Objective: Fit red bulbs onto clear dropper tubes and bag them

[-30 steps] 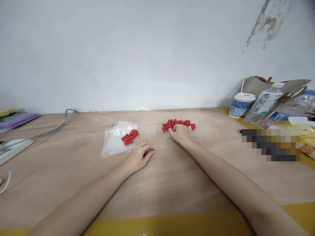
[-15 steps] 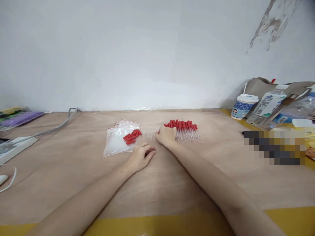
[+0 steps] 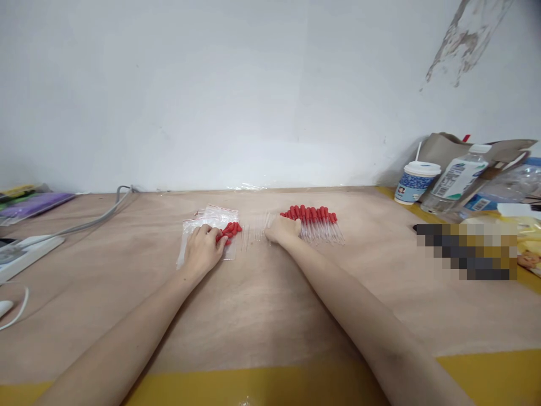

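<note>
- Nearest, a yellow strip (image 3: 236, 389) runs along the front of a brown-covered table (image 3: 270, 316); two bare forearms reach inward over it, from lower left and lower right.
- At far left, a white object (image 3: 5, 308) with a thin white cord lies at the picture's edge.
- The left hand (image 3: 204, 248) rests palm down on a clear plastic bag (image 3: 229, 253), fingers bent, thumb against a small heap of loose red caps (image 3: 231, 228). Whether it pinches one cannot be told.
- The right hand (image 3: 284, 229), well apart from the left, is lowered with fingers curled at the right end of a row of thin clear tubes (image 3: 257, 228). Its fingertips are hidden, so its grip cannot be told.
- Just right of that hand, red-capped tubes (image 3: 315, 217) lie side by side, caps toward the wall.
- Left, farther back: a white power strip (image 3: 38, 254), a grey cable and a purple packet (image 3: 40, 204).
- Right, farther back: a lidded paper cup (image 3: 416, 183) beside a clear bottle (image 3: 459, 177).
- Farthest, a pale wall (image 3: 211, 84).
</note>
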Demonstrator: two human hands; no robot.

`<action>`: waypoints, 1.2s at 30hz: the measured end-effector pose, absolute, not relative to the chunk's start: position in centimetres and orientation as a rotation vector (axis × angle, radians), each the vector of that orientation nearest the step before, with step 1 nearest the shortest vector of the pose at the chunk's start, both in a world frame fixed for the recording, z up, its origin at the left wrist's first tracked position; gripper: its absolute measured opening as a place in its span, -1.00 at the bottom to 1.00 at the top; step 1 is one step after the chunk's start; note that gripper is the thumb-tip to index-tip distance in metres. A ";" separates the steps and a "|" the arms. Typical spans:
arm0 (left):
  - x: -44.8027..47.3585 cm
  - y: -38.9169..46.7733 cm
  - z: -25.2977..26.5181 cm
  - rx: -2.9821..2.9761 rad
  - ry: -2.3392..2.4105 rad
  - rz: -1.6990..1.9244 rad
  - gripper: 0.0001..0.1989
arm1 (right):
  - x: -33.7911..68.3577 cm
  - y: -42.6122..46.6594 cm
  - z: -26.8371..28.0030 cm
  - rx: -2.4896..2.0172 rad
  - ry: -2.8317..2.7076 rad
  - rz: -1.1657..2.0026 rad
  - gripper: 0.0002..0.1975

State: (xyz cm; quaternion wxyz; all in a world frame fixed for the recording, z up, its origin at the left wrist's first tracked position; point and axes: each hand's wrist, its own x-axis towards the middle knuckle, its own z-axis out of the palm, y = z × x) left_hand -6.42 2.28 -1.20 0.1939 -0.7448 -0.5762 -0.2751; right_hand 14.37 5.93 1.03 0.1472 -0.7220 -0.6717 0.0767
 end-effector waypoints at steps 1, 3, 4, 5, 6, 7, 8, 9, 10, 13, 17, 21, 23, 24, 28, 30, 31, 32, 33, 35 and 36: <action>-6.3 2.2 -1.2 -2.092 -1.621 -0.754 -0.81 | 14.4 5.9 1.1 -2.077 -1.931 0.229 -0.81; -6.1 2.0 -1.0 -2.087 -1.616 -0.734 -0.80 | 14.6 5.7 1.2 -2.074 -1.924 0.233 -0.81; -6.1 1.9 -1.0 -2.078 -1.611 -0.730 -0.80 | 14.8 5.6 1.3 -2.070 -1.921 0.231 -0.81; -6.0 1.8 -0.8 -2.068 -1.602 -0.729 -0.80 | 15.0 5.4 1.4 -2.067 -1.918 0.226 -0.80; -5.9 1.7 -0.7 -2.063 -1.585 -0.734 -0.80 | 15.3 5.1 1.5 -2.064 -1.915 0.219 -0.80; -5.7 1.5 -0.6 -2.073 -1.554 -0.746 -0.81 | 15.7 4.8 1.7 -2.061 -1.913 0.210 -0.79; -5.4 1.2 -0.5 -2.106 -1.511 -0.770 -0.81 | 16.2 4.3 1.8 -2.051 -1.918 0.196 -0.79; -5.0 0.8 -0.4 -2.162 -1.459 -0.805 -0.82 | 16.8 3.7 1.9 -2.025 -1.930 0.180 -0.78; -4.6 0.4 -0.3 -2.249 -1.400 -0.842 -0.82 | 17.5 3.1 2.0 -1.987 -1.947 0.164 -0.76; -2.7 -1.3 -0.4 -2.540 -1.335 -0.960 -0.83 | 20.3 0.7 1.6 -1.721 -2.038 0.117 -0.76; -0.9 -2.9 -1.0 -2.885 -1.357 -0.922 -0.81 | 24.3 -1.9 0.1 -1.317 -2.279 0.052 -0.84; -0.6 -3.1 -1.3 -2.957 -1.348 -0.937 -0.77 | 26.7 -2.7 -1.2 -1.177 -2.360 0.015 -0.83; -0.5 -3.0 -1.3 -2.957 -1.322 -0.948 -0.72 | 26.9 -2.7 -1.3 -1.148 -2.348 0.050 -0.84; -0.4 -2.9 -1.4 -2.965 -1.304 -0.947 -0.73 | 26.7 -2.6 -1.2 -1.127 -2.337 0.086 -0.86; 0.1 -2.7 -1.5 -2.988 -1.229 -0.954 -0.81 | 24.8 -2.5 -1.3 -1.093 -2.258 0.287 -0.74; 0.2 -2.7 -1.6 -2.980 -1.204 -0.988 -0.81 | 23.7 -2.4 -1.8 -1.132 -2.206 0.380 -0.76; 0.3 -2.7 -1.6 -2.979 -1.197 -1.007 -0.81 | 23.3 -2.4 -2.1 -1.154 -2.186 0.417 -0.80; 0.3 -2.7 -1.7 -2.979 -1.200 -1.024 -0.82 | 22.9 -2.3 -2.3 -1.172 -2.168 0.440 -0.84; 0.2 -2.8 -1.8 -2.977 -1.212 -1.044 -0.82 | 22.7 -2.3 -2.6 -1.182 -2.155 0.445 -0.88; 0.1 -2.7 -2.0 -2.972 -1.264 -1.081 -0.83 | 22.5 -2.3 -2.9 -1.181 -2.134 0.414 -0.89; 0.1 -2.7 -2.1 -2.968 -1.294 -1.100 -0.84 | 22.5 -2.4 -3.0 -1.172 -2.116 0.393 -0.90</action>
